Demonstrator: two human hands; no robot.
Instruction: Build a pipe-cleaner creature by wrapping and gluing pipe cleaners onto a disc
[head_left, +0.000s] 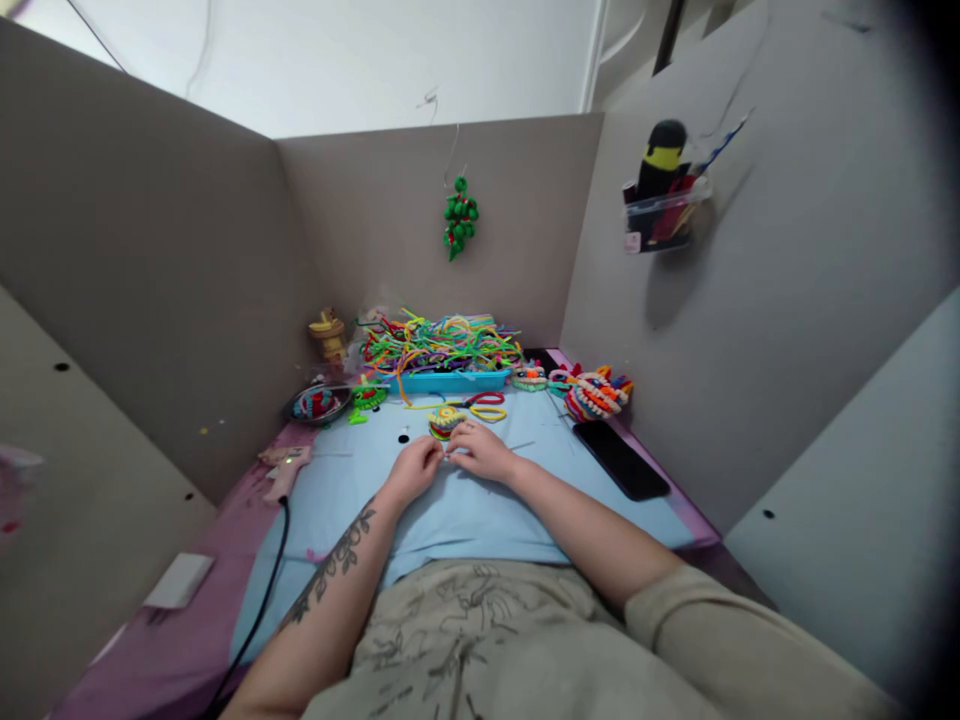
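Note:
My left hand (415, 470) and my right hand (484, 452) meet fingertip to fingertip above the light blue cloth (465, 510). Both are closed in a pinch. Something tiny and pale may be between the fingertips, but it is too small to name. Just beyond my right fingers lies a small rounded figure of yellow and green pipe cleaners (444, 420), partly covered by that hand. Behind it rest scissors (487, 405) with red and yellow handles. A small black disc (404, 438) lies to the left of the figure.
A blue tray (450, 382) heaped with pipe cleaners stands at the back. On the left are a pink glue gun (286, 470) with a black cord and a bowl (330, 408). A phone (621, 462) and colourful pipe-cleaner figures (596, 395) lie right. Grey panels surround the table.

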